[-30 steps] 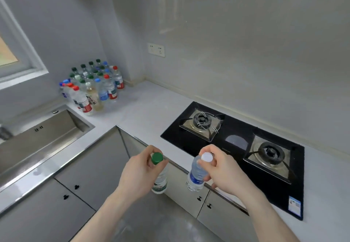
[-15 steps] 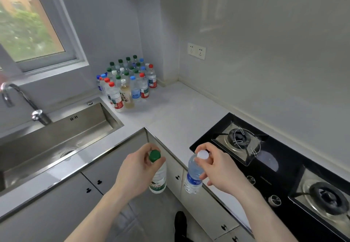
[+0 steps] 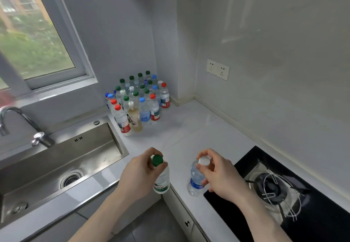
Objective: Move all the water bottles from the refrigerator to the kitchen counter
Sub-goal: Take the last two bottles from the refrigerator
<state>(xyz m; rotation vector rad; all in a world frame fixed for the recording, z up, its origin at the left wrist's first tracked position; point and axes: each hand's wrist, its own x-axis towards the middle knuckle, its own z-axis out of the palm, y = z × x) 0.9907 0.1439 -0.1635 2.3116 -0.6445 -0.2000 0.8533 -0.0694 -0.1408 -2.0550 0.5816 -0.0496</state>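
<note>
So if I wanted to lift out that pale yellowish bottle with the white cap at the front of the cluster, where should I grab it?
Probably by the neck under the white cap, coming from above. The yellowish bottle stands upright in the front row, with a red-capped bottle and a blue-capped bottle close on either side, so its body looks hard to wrap.

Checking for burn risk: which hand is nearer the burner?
Right. The right hand, holding the white-capped bottle, is just left of the burner; the left hand is farther left, nearer the sink.
</note>
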